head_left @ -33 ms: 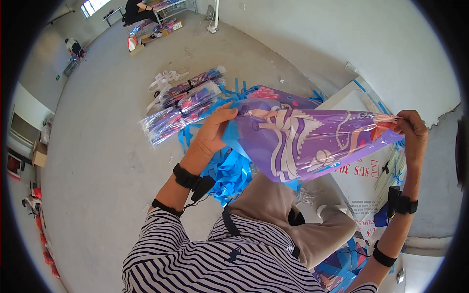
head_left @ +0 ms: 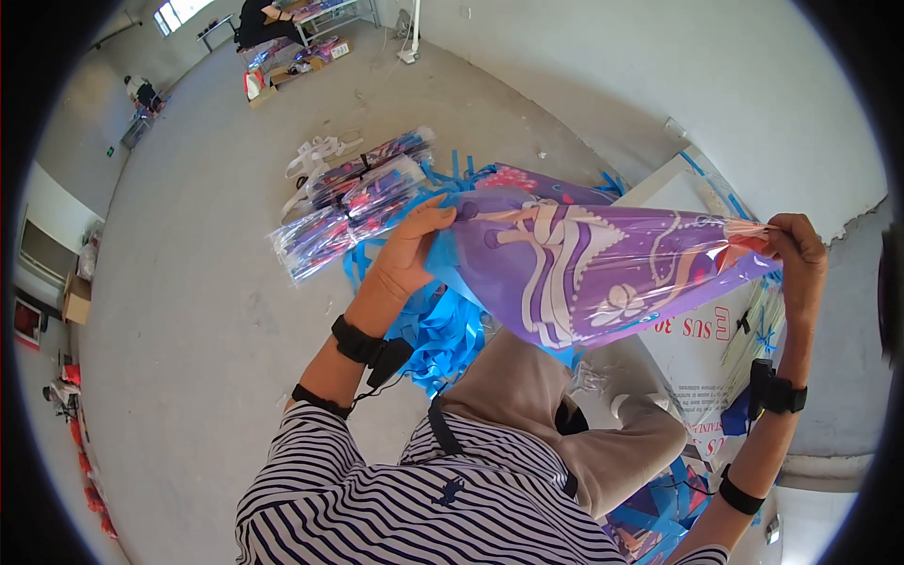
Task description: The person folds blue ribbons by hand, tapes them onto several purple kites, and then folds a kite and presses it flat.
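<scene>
Between my hands a glossy purple printed sheet (head_left: 593, 268), thin as plastic film, is stretched above my lap. It has white ribbon and bead patterns and is gathered into a narrow point at its right end. My left hand (head_left: 414, 247) grips the wide left end, thumb on top, beside a light blue edge. The pinched fingers of my right hand (head_left: 799, 247) close on the gathered tip. A heap of blue streamers (head_left: 438, 334) lies below my left hand. Another dark purple printed sheet (head_left: 556, 186) shows partly behind the held one.
Clear-wrapped printed bundles (head_left: 348, 217) and white straps (head_left: 320, 155) lie on the floor ahead to the left. A white printed board (head_left: 683, 363) with thin pale sticks (head_left: 753, 325) is at my right, near the wall. Far off, one person (head_left: 259, 24) sits by a table; another (head_left: 141, 91) is further left.
My right hand has shifted very slightly to the right with the sheet's tip, and the folds in the sheet have changed a little. Both hands keep their hold.
</scene>
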Motion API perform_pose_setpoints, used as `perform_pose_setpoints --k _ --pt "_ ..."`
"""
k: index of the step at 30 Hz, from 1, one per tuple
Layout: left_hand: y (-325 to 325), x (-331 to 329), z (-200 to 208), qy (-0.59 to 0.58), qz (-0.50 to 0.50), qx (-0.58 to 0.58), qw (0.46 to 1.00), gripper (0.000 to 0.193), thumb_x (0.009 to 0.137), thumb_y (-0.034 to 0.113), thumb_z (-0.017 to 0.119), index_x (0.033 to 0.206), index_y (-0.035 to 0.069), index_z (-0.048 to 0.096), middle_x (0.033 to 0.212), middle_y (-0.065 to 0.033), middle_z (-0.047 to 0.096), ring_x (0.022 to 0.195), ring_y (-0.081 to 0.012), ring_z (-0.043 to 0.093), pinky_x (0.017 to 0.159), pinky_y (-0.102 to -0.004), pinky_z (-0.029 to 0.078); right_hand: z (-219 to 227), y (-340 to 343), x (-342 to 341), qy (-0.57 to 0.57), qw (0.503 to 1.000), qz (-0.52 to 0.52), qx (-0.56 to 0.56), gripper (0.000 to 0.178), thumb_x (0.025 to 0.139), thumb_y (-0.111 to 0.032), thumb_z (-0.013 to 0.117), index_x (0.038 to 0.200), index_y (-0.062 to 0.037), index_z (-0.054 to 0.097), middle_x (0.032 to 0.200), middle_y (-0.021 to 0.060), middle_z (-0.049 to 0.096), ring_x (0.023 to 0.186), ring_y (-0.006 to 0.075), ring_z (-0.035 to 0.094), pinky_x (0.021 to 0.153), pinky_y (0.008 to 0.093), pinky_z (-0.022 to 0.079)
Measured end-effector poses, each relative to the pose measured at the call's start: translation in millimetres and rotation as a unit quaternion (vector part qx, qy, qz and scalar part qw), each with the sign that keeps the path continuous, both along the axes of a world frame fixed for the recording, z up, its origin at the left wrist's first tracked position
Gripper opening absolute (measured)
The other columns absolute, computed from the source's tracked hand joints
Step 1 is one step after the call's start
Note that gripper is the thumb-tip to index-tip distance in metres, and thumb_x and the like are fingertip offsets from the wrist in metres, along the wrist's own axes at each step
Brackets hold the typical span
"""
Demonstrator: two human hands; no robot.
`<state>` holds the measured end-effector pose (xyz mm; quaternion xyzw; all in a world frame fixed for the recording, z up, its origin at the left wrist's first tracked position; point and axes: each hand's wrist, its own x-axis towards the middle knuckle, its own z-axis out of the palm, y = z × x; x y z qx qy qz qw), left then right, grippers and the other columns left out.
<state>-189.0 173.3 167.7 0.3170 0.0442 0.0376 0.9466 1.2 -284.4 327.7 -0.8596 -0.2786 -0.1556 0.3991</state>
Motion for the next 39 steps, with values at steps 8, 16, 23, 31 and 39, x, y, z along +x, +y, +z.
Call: perform_pose_setpoints --k 8,16,23,31,39 --pt "-15.0 -0.3 -20.3 -0.016 -0.053 0.073 0.996 0.026 0.089 0.014 0.071 0.113 0.005 0.063 0.103 -0.005 0.069 0.094 -0.0158 0.067 0.082 -0.0324 0.057 -18.8 -81.0 12.4 0.044 0.998 -0.029 0.038 0.011 0.091 0.002 0.058 0.094 -0.0027 0.068 0.079 -0.0007 0.065 0.068 0.0065 0.06 0.063 0.022 0.044" --pt "-39.7 6.6 -11.2 -0.013 -0.144 0.125 0.982 0.056 0.098 0.043 0.06 0.132 -0.001 0.053 0.125 -0.0096 0.064 0.114 -0.023 0.063 0.099 -0.0398 0.051 -22.8 -87.8 13.6 0.04 0.999 -0.024 0.006 0.013 0.092 0.002 0.057 0.096 -0.003 0.068 0.08 -0.0009 0.066 0.069 0.0064 0.061 0.063 0.0219 0.044" --pt "-45.1 14.6 -14.9 0.01 -0.202 0.096 0.975 0.053 0.099 0.04 0.06 0.135 0.001 0.055 0.126 -0.0094 0.065 0.117 -0.0203 0.06 0.1 -0.0364 0.048 -24.3 -103.3 18.1 0.059 0.998 -0.02 0.008 0.01 0.093 -0.001 0.058 0.098 -0.0037 0.067 0.082 -0.0009 0.064 0.074 0.0062 0.059 0.068 0.0229 0.045" --pt "-52.1 18.6 -11.8 0.003 -0.152 -0.009 0.988 0.031 0.099 0.029 0.062 0.118 0.004 0.061 0.114 -0.006 0.067 0.103 -0.0205 0.064 0.092 -0.0369 0.052 -23.3 -100.9 13.9 0.039 0.999 -0.026 0.01 0.012 0.092 0.002 0.059 0.097 -0.0029 0.068 0.081 -0.0013 0.065 0.074 0.0055 0.058 0.068 0.0216 0.043" --pt "-23.2 21.6 -28.7 0.01 -0.186 0.184 0.965 0.019 0.093 0.019 0.068 0.105 0.005 0.066 0.098 -0.0031 0.068 0.092 -0.0171 0.065 0.084 -0.0316 0.053 -25.6 -103.5 11.1 0.037 0.999 -0.022 0.013 0.011 0.091 0.004 0.059 0.095 -0.0023 0.067 0.081 -0.0011 0.063 0.073 0.0062 0.057 0.068 0.0223 0.045"
